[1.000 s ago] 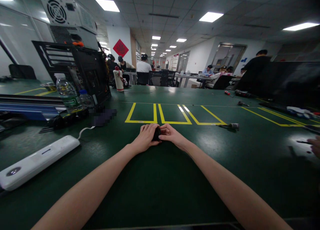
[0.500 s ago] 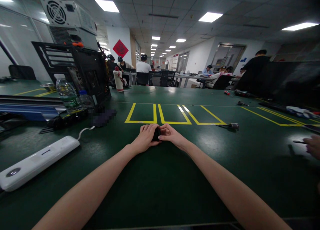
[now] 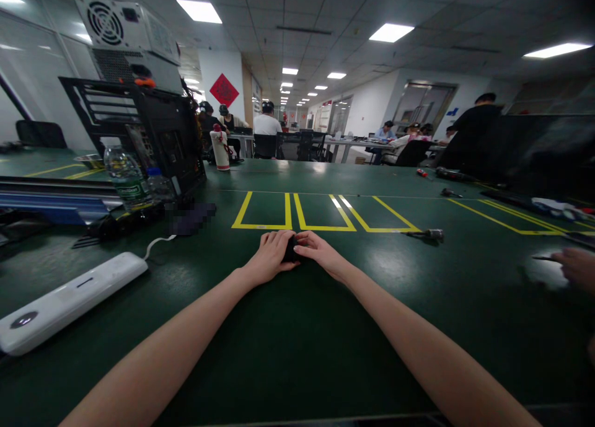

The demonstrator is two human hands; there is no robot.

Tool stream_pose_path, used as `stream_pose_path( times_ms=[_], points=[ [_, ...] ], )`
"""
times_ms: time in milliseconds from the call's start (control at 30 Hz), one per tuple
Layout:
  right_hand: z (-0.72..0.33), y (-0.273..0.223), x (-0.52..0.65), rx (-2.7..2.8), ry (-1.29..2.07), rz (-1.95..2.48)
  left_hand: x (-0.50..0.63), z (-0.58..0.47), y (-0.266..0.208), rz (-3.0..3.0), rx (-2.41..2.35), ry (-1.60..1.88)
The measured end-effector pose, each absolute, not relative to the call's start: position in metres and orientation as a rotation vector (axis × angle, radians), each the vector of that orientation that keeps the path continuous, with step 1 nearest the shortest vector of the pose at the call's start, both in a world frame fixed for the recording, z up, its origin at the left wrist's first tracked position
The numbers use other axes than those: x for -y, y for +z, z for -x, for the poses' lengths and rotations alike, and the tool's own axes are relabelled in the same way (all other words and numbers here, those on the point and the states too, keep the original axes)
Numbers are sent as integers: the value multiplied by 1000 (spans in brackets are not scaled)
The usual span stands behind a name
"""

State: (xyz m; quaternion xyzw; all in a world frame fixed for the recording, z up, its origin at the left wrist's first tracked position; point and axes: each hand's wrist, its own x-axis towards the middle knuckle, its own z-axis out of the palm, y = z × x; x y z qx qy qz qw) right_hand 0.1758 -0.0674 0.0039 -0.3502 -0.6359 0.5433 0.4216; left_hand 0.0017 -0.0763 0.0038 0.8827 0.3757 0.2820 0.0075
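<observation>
A small, dark, rounded object (image 3: 290,248) sits between my hands on the green tabletop (image 3: 297,340); its kind cannot be made out. My left hand (image 3: 271,255) is closed round its left side, fingers over the top and thumb low in front. From the right, my right hand (image 3: 320,251) has its fingertips and thumb against the object, with fingers bent. Most of the object is hidden by my hands. Just beyond them, yellow tape outlines (image 3: 325,228) mark the table.
At left lie a white power-strip-like device (image 3: 79,300) with a cable, a water bottle (image 3: 124,173) and an open computer case (image 3: 158,136). A metal-ended tool (image 3: 430,235) lies right of my hands. Another person's hand (image 3: 579,267) holds a thin dark tool at far right.
My right fingers have shifted slightly on the dark object, with the thumb a little higher. My left hand stays put. The other person's hand at far right has moved a little leftward.
</observation>
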Motion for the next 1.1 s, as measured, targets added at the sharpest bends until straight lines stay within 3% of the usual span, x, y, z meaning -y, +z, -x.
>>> stream_pose_path(
  times_ms=[1100],
  points=[
    [-174, 1, 68, 1569, 1363, 847, 75, -2, 2, -2770, -1167, 880]
  ],
)
